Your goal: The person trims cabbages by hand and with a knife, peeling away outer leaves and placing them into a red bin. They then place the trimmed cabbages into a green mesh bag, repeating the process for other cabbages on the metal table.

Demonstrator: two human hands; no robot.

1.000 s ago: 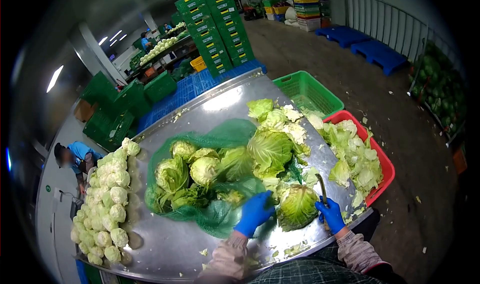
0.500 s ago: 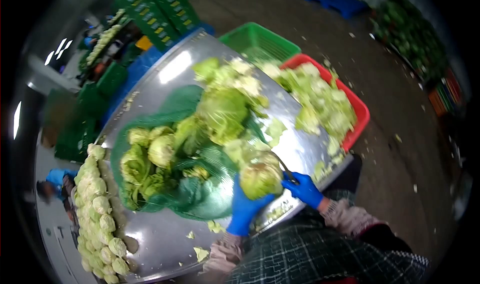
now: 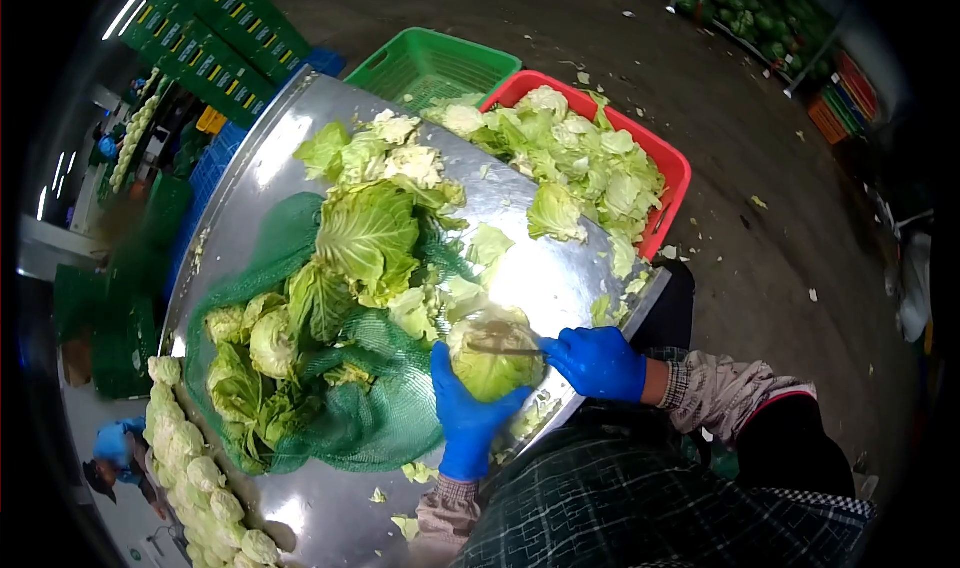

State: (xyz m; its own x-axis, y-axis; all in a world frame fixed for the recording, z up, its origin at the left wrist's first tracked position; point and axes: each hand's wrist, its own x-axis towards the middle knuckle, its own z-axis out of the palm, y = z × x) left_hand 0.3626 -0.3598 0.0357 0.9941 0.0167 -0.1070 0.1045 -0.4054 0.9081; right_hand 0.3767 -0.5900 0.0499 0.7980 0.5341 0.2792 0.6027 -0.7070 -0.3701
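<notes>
A pale green cabbage (image 3: 492, 373) rests near the front edge of the metal table, browned on its upper side. My left hand (image 3: 468, 413), in a blue glove, cups it from the left and below. My right hand (image 3: 598, 364), also gloved in blue, is closed around the handle of a knife (image 3: 508, 351). The blade lies across the top of the cabbage, partly blurred. Left of my hands, a green mesh sack (image 3: 385, 433) is spread open with several cabbages (image 3: 272, 343) in it. Large loose leaves (image 3: 368, 236) lie at its upper edge.
A red crate (image 3: 675, 183) full of cut leaves stands beyond the table (image 3: 290, 133), beside a green crate (image 3: 440, 58). Trimmed cabbages (image 3: 195, 473) line the left edge. Green crates (image 3: 215, 48) are stacked behind. A person in blue (image 3: 120, 446) is at far left.
My view has turned, shifting the table leftward. The knife has moved from the cabbage's right side to lie across its top. My left hand still holds the cabbage.
</notes>
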